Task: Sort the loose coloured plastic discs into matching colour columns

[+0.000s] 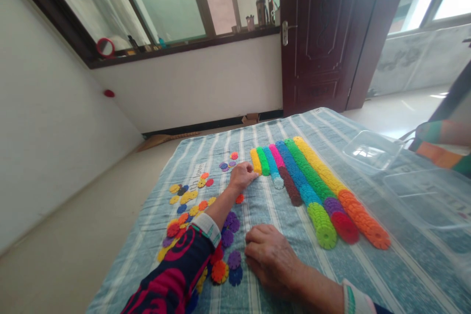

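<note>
My left hand (pixel 243 176) reaches across the cloth, its fingers pinched at the near end of the short yellow row (pixel 255 161) of overlapping notched discs. A yellow disc appears to be at the fingertips, partly covered. Closer to me, my right hand (pixel 272 260) rests on the cloth with fingers curled; anything inside them is hidden. To its right lie long slanting rows of discs: blue ending in lime (pixel 322 225), green ending in red (pixel 345 227), yellow ending in orange (pixel 364 218). Loose mixed discs (pixel 221 272) are scattered around and under my left forearm.
A blue-white striped cloth (pixel 287 284) covers the surface. Clear plastic containers (pixel 373 149) stand at the right, beside a blurred striped shape (pixel 441 144). Beyond are a dark red door (pixel 324 34) and a windowsill holding a thermos (pixel 261 8) and a round red mirror (pixel 105 47).
</note>
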Demonstrator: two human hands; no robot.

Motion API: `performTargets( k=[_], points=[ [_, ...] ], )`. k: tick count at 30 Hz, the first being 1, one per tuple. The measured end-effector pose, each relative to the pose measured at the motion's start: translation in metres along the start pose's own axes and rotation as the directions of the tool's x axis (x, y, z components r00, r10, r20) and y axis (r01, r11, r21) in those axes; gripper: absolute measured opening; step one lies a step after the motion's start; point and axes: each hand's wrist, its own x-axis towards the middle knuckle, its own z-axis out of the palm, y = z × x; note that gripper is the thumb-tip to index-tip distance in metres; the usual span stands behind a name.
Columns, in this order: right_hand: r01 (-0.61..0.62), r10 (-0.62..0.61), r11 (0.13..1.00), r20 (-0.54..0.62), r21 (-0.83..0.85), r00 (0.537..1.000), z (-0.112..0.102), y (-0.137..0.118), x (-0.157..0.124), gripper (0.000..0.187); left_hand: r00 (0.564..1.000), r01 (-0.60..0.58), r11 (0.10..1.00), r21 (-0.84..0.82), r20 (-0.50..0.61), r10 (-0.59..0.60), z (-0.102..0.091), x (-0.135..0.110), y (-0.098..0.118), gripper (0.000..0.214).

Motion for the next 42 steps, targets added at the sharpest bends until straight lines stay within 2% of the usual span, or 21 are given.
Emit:
performTargets(
  k=[10,14,18,24,30,35,42],
  points=[
    [-0.004,0.004,1.000,0.002,-0.015,1.000,0.001,0.000,0.000,0.015,1.000,-0.003,1.000,0.014,0.004,0.003,0.002,0.001,0.003,0.010],
    [-0.008,0.008,1.000,0.005,-0.015,1.000,0.000,0.000,0.000,0.015,0.999,-0.035,0.999,-0.020,-0.009,0.035,-0.006,0.001,-0.004,0.009],
    [-0.009,0.009,1.000,0.010,-0.007,1.000,0.000,-0.001,0.000,0.016,0.999,-0.046,0.999,-0.010,-0.014,0.046,-0.034,-0.004,-0.024,0.010],
    [-0.012,0.011,1.000,0.011,0.011,1.000,0.002,0.000,-0.002,0.015,0.997,0.041,0.994,0.098,0.057,-0.047,-0.089,-0.026,-0.063,0.013],
    [-0.009,0.008,0.999,0.013,0.046,1.000,0.000,-0.001,-0.003,0.016,0.979,0.060,0.989,0.135,0.187,-0.085,-0.115,-0.055,-0.079,0.010],
    [-0.004,0.004,0.999,0.002,0.045,1.000,-0.001,-0.002,-0.004,0.017,0.962,0.080,0.976,0.201,0.241,-0.129,-0.122,-0.072,-0.075,0.008],
    [-0.008,0.008,0.999,0.005,0.044,1.000,0.000,-0.001,-0.004,0.016,0.949,0.068,0.950,0.304,0.274,-0.156,-0.113,-0.072,-0.072,0.007]
  ],
)
